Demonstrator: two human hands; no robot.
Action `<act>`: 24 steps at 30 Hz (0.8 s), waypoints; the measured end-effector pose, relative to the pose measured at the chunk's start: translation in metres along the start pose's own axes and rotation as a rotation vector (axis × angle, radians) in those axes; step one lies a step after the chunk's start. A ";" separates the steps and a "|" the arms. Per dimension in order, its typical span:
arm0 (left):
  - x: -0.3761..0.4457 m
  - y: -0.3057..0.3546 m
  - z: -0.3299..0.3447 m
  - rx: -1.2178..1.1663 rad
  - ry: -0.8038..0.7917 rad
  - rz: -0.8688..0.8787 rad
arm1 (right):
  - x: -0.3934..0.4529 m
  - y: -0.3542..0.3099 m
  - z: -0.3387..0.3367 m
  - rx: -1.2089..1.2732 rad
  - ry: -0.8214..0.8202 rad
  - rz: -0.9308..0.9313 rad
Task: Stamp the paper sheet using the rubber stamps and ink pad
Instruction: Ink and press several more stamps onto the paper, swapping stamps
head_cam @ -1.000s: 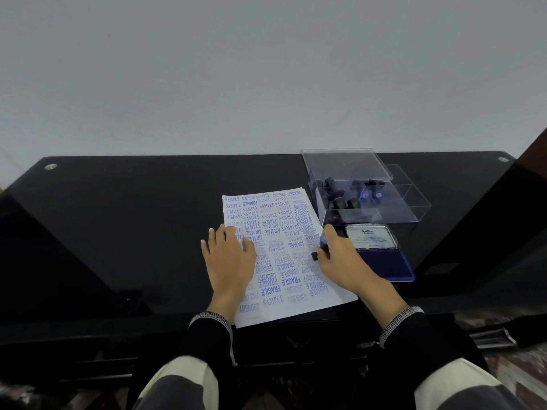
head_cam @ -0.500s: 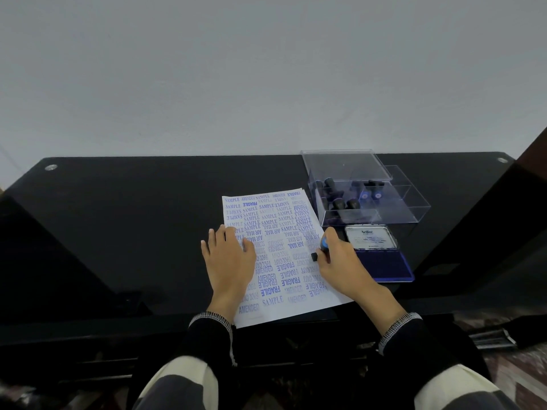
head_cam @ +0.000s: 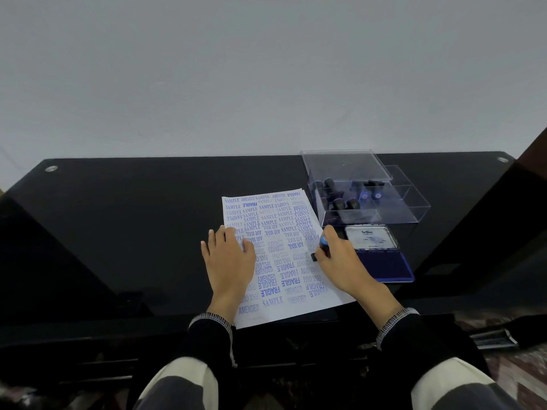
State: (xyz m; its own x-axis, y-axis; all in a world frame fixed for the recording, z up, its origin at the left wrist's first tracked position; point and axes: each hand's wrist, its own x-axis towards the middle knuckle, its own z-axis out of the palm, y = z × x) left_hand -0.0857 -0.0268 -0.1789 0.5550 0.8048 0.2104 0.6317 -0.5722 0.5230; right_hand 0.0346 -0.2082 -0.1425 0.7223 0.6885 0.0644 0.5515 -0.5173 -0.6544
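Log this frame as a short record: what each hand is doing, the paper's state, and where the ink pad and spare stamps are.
left hand: flat on the paper, holding it down
right hand: grips a stamp with a blue top, at the paper's right edge
paper: on the black table, mostly covered with blue prints such as SAMPLE, FRAGILE, AIR MAIL
ink pad: open, just right of the right hand
clear box: behind the ink pad, lid open, more stamps inside

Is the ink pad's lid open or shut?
Open. The ink pad shows its dark blue inking surface, and its labelled lid is flipped back behind it, toward the clear stamp box.
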 end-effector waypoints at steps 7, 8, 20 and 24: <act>-0.001 0.000 -0.001 -0.004 0.002 -0.001 | 0.002 -0.002 -0.002 0.012 -0.021 0.006; -0.001 0.000 -0.001 -0.005 0.003 0.000 | 0.002 -0.002 -0.001 -0.004 -0.020 0.001; -0.001 0.001 -0.001 -0.015 -0.001 0.000 | 0.001 -0.004 0.000 -0.106 -0.002 -0.047; -0.001 0.000 -0.001 -0.005 -0.006 0.000 | 0.003 -0.002 0.000 -0.074 -0.003 -0.037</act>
State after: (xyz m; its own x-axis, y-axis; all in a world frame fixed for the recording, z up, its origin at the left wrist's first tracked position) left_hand -0.0863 -0.0273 -0.1782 0.5581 0.8040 0.2051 0.6292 -0.5712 0.5271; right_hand 0.0352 -0.2052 -0.1410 0.6994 0.7096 0.0853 0.6074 -0.5273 -0.5942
